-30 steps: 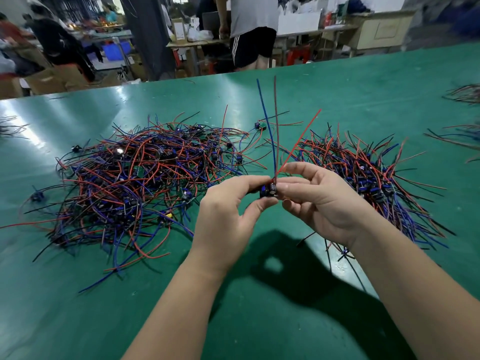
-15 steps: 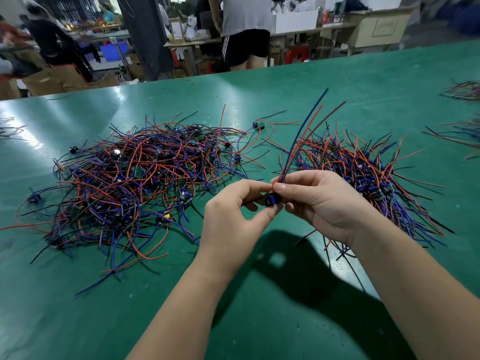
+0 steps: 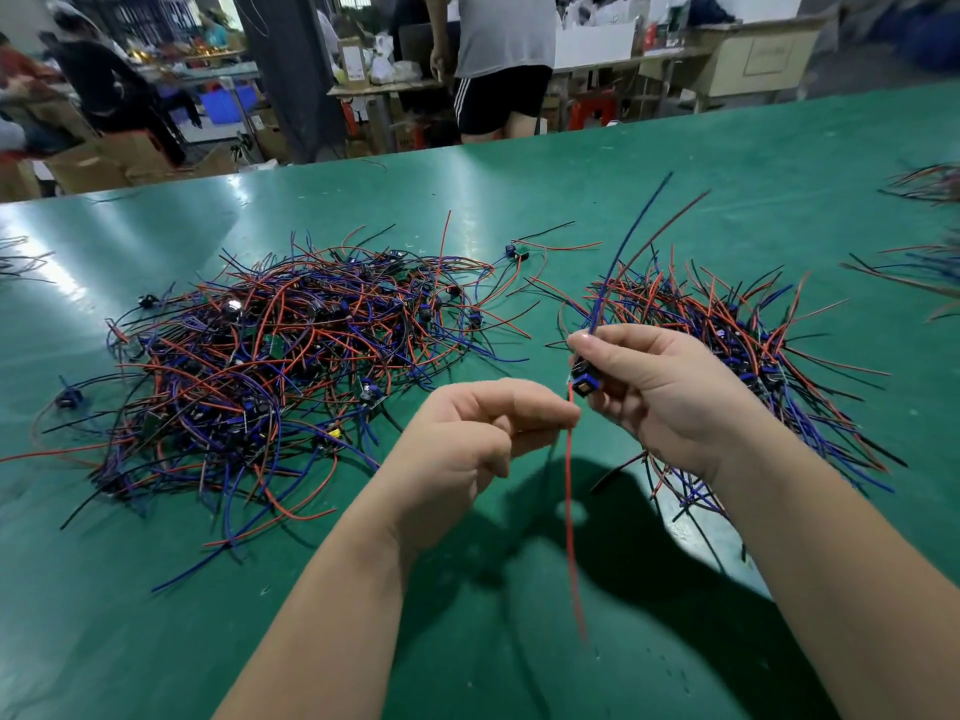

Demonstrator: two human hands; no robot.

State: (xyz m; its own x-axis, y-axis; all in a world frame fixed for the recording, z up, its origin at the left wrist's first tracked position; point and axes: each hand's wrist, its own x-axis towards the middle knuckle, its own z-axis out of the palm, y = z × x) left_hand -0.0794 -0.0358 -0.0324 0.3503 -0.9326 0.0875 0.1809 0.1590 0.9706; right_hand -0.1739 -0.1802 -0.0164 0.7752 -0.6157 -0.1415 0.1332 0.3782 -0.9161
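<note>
Just below your right grip [image 3: 660, 387], which pinches the small blue part [image 3: 584, 385], the red wire [image 3: 570, 511] now hangs down instead of standing beside the blue wire [image 3: 618, 262]. Your left grip [image 3: 467, 439] pinches it, so the leads look separated.

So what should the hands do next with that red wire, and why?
Probably slide the left hand down the red wire to straighten it: it pinches the wire just below the small blue part the right hand grips, and the wire hangs slightly bent.
</note>
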